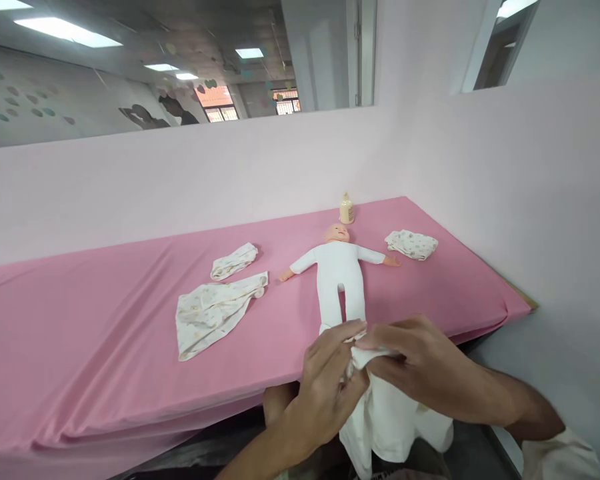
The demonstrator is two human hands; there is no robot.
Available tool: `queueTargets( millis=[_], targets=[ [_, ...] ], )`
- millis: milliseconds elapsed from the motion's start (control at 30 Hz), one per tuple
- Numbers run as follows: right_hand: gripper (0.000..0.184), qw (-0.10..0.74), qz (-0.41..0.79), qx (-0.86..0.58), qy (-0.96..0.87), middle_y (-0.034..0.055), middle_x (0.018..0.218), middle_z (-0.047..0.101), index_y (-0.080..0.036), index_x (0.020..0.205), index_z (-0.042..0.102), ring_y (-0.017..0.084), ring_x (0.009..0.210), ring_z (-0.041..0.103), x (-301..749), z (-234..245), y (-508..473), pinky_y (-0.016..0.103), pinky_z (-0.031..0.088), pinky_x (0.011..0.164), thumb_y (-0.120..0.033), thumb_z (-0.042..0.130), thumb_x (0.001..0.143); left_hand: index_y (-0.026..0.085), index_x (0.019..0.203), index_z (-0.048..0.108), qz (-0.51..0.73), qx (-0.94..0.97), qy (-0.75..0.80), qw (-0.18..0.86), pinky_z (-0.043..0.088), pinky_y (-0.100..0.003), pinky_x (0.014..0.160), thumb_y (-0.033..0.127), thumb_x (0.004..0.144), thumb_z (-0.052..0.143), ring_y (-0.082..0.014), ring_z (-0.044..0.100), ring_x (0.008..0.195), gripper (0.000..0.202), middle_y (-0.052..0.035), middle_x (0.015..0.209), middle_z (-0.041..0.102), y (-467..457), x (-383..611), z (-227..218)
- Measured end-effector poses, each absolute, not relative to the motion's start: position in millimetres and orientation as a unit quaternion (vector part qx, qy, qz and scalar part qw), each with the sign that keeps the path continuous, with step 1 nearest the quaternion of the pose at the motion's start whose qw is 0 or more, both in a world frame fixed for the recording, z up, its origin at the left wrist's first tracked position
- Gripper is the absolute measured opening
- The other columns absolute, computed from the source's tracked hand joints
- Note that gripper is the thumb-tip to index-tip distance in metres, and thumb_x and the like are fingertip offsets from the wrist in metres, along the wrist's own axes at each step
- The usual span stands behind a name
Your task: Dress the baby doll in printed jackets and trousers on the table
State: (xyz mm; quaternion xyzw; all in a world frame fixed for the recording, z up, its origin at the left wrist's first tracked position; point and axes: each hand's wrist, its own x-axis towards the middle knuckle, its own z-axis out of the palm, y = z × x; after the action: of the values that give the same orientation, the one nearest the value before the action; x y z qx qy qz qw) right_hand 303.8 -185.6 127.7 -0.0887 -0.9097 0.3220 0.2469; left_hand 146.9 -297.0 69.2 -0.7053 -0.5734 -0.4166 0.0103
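Note:
My left hand [333, 377] and my right hand [415, 363] are close together at the table's front edge. Both pinch the upper part of a white cloth garment [393, 417], whose lower part hangs down over my lap. What kind of garment it is cannot be made out. Just beyond my fingers a baby doll [339, 270] in a white suit lies on its back. Its arms are spread, its head points to the wall, and my hands partly hide its feet.
The table has a pink cover [105, 333]. To the doll's left lie a spread printed garment [217, 310] and a smaller folded printed cloth [234, 261]. A folded printed cloth [411, 245] lies right of the doll. A pump bottle [347, 209] stands behind its head, near the wall.

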Motion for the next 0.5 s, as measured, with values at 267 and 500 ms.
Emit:
queueTargets(
  millis=[267, 500],
  targets=[
    [0.029, 0.195, 0.368, -0.188, -0.889, -0.0064, 0.056, 0.023, -0.02, 0.063, 0.03, 0.007, 0.051, 0.02, 315.6, 126.2, -165.4, 0.024, 0.017, 0.046, -0.019, 0.043, 0.089, 0.018, 0.091, 0.059, -0.343, -0.638, -0.658, 0.207, 0.049, -0.039, 0.094, 0.003, 0.087, 0.047, -0.0221, 0.058, 0.113, 0.019, -0.0091, 0.12, 0.064, -300.4, 109.9, 82.2],
    [0.026, 0.111, 0.316, -0.242, -0.911, -0.005, 0.057, 0.035, -0.02, 0.065, 0.038, 0.009, 0.052, 0.029, 329.3, 110.0, -163.0, 0.024, 0.023, 0.048, -0.024, 0.044, 0.09, 0.02, 0.092, 0.066, -0.175, -0.669, -0.705, 0.155, 0.048, -0.045, 0.094, 0.002, 0.076, 0.041, -0.0281, 0.061, 0.111, 0.035, -0.0078, 0.118, 0.068, -327.8, 75.0, 82.7]
  ],
)
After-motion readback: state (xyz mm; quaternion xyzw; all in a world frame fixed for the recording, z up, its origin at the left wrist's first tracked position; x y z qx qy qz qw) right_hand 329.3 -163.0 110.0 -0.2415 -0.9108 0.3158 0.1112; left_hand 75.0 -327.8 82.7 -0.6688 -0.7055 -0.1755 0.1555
